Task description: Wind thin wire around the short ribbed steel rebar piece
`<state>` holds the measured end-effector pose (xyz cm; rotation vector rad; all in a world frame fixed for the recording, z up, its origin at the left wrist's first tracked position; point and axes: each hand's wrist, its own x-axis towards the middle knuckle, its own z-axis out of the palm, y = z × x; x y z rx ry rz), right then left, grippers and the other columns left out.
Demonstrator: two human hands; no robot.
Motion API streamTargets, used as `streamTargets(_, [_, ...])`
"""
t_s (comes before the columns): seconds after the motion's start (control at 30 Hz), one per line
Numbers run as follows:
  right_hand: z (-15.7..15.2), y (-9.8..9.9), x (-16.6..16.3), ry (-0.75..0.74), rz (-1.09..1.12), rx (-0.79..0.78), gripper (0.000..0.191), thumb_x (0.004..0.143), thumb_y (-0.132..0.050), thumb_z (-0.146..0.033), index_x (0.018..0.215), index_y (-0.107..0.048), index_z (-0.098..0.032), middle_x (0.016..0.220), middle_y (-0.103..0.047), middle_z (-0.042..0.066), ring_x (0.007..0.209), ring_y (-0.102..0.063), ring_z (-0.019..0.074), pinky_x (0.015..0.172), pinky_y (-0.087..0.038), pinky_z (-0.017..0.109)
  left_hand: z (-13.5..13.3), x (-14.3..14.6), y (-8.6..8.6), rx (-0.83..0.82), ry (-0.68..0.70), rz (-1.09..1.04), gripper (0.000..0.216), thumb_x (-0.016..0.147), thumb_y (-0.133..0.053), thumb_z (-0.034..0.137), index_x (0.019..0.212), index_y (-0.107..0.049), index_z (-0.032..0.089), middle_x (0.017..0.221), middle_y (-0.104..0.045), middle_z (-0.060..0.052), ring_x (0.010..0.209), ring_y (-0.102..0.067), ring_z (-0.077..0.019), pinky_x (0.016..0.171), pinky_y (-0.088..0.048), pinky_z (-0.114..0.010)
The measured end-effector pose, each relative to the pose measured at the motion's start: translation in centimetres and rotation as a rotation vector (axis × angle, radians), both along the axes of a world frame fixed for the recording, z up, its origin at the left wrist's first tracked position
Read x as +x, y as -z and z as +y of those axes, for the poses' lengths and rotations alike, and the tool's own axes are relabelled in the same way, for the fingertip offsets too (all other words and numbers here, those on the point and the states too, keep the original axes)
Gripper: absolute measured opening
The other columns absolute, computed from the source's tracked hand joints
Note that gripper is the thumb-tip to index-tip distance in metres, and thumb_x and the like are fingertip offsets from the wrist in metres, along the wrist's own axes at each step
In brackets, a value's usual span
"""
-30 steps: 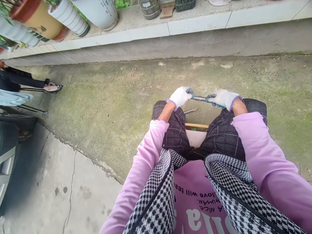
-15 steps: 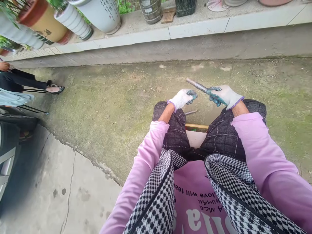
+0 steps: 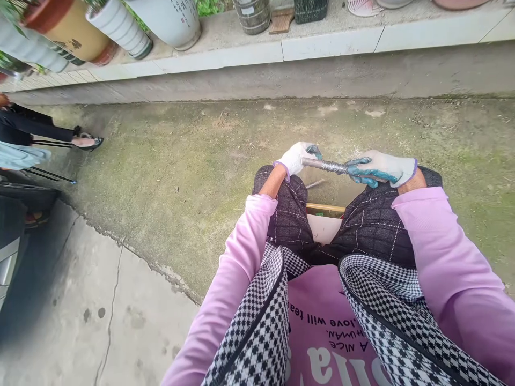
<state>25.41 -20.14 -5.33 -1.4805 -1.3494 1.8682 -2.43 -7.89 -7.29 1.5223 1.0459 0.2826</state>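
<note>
A short rod wound with silvery wire (image 3: 333,167) lies nearly level between my hands, above my knees. My right hand (image 3: 382,167), in a white glove with a blue-green coated palm, is closed round its right end. My left hand (image 3: 295,158), gloved alike, is at the rod's bare left end with its fingers curled behind it. What those fingers hold, if anything, is hidden. Beyond the gap between my knees, a second thin rod (image 3: 315,184) is on the ground.
Between my thighs shows a pale surface with a yellow-brown bar (image 3: 325,207). Ahead runs a low tiled ledge (image 3: 241,56) with several plant pots (image 3: 169,24). At far left a seated person's foot (image 3: 86,141) rests near a dark vehicle (image 3: 12,252). Cracked concrete (image 3: 137,316) lies at left.
The rod has turned from slanting to nearly level, and its left end now passes in front of my left hand. My right hand has shifted right. The thin strand between hands no longer shows.
</note>
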Motion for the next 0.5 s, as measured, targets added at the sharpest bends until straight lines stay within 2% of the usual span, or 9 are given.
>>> streamTargets(0.1, [0.2, 0.6, 0.9, -0.026, -0.045, -0.019, 0.074, 0.075, -0.115, -0.083, 0.1, -0.09, -0.018, 0.066, -0.07, 0.002, 0.046, -0.051, 0.0123, 0.042, -0.042, 0.028, 0.1, -0.1, -0.3, 0.058, 0.043, 0.074, 0.013, 0.083, -0.073, 0.007, 0.078, -0.076, 0.018, 0.076, -0.07, 0.005, 0.078, -0.059, -0.0144, 0.082, -0.046, -0.029])
streamTargets(0.23, [0.4, 1.4, 1.2, -0.073, -0.159, -0.046, 0.071, 0.083, -0.11, -0.082, 0.11, -0.094, -0.019, 0.069, -0.073, 0.002, 0.047, -0.052, 0.0122, 0.044, -0.042, 0.028, 0.0, 0.0, -0.9, 0.073, 0.067, 0.115, 0.011, 0.085, -0.077, 0.01, 0.077, -0.076, 0.018, 0.072, -0.065, 0.006, 0.074, -0.053, -0.0139, 0.079, -0.044, -0.03])
streamTargets(0.4, [1.4, 2.3, -0.6, -0.134, -0.503, -0.077, 0.036, 0.103, -0.099, -0.056, 0.094, -0.088, -0.023, 0.066, -0.07, 0.001, 0.052, -0.055, 0.0149, 0.051, -0.043, 0.029, -0.8, 0.5, -1.6, 0.097, 0.097, 0.232, 0.023, 0.092, -0.077, 0.002, 0.073, -0.073, 0.015, 0.067, -0.056, 0.006, 0.073, -0.046, -0.0101, 0.075, -0.039, -0.028])
streamTargets(0.5, [2.4, 2.8, -1.1, -0.064, -0.658, 0.033, 0.034, 0.107, -0.098, -0.042, 0.084, -0.082, -0.023, 0.063, -0.066, 0.006, 0.065, -0.062, 0.0215, 0.059, -0.043, 0.034, -1.8, 1.0, -2.3, 0.038, 0.063, 0.233, 0.02, 0.1, -0.074, 0.002, 0.084, -0.078, 0.014, 0.065, -0.058, 0.005, 0.068, -0.05, -0.0095, 0.071, -0.041, -0.026])
